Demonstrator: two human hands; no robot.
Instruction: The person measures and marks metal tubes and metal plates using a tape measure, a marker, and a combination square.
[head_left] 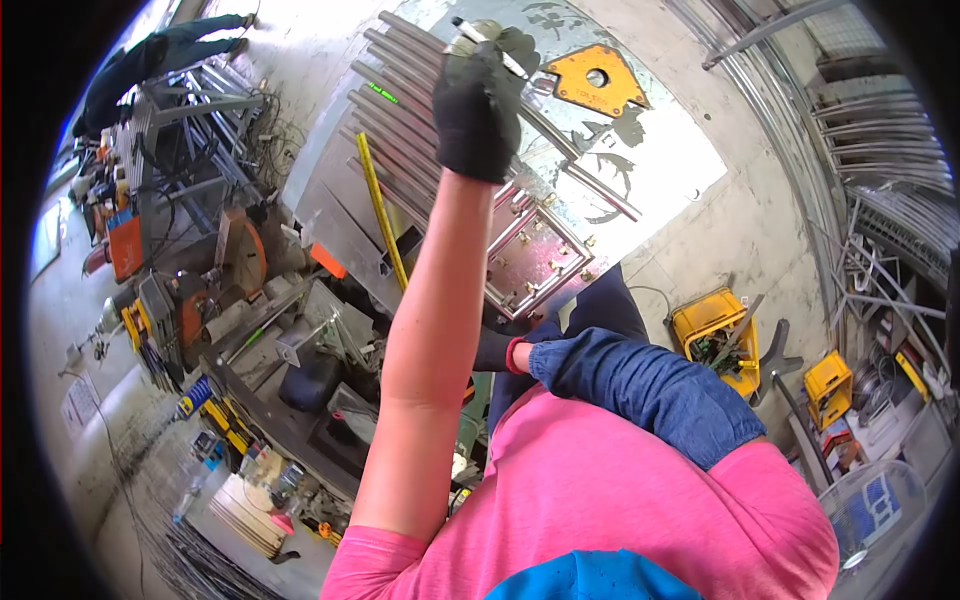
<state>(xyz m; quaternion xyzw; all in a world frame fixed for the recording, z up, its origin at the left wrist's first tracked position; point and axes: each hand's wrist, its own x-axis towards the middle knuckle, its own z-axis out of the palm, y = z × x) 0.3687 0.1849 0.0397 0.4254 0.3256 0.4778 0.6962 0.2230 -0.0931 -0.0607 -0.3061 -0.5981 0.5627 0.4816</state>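
Note:
My left hand (478,115), in a dark glove, is closed around a white marker pen (513,66) with a black end, above the metal-topped table. Under and beside it lies a row of metal tubes (405,118). A yellow welding magnet (598,82) with a round hole rests just right of that hand. Nearer my body sits a small square metal frame (541,257) with brass-coloured fittings. Low by my waist is my right hand (493,352), dark-gloved with a red cuff. My left forearm covers part of it, and its fingers are hidden.
A yellow strip (381,212) lies along the table's left part. Yellow crates (716,336) stand on the floor to the right, near racks of metal stock (885,140). Crowded tools and a bench (285,400) fill the left side. Another person (150,62) is at far upper left.

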